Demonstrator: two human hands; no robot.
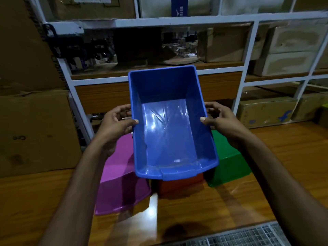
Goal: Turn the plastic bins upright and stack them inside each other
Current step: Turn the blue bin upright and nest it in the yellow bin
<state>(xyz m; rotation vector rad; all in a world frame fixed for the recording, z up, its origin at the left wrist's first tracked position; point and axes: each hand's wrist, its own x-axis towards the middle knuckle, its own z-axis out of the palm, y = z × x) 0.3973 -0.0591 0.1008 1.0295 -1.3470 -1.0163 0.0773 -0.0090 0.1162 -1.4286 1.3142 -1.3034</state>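
Shelving of white metal frames, loaded with cardboard boxes, spans nine to three o'clock across the top. Below it, the glossy wooden table carries three of the bins. The blue rectangular plastic bin is held upright in the air at centre, above the others. The purple plastic bin lies bottom-up at its seven o'clock and the green plastic bin bottom-up at four. The red plastic bin sits mostly hidden at six. The left hand and right hand each grip a long rim, thumb inside and fingers curled outside. The bins look light, fairly stiff and slick, so mid-rim holds seem soundest.
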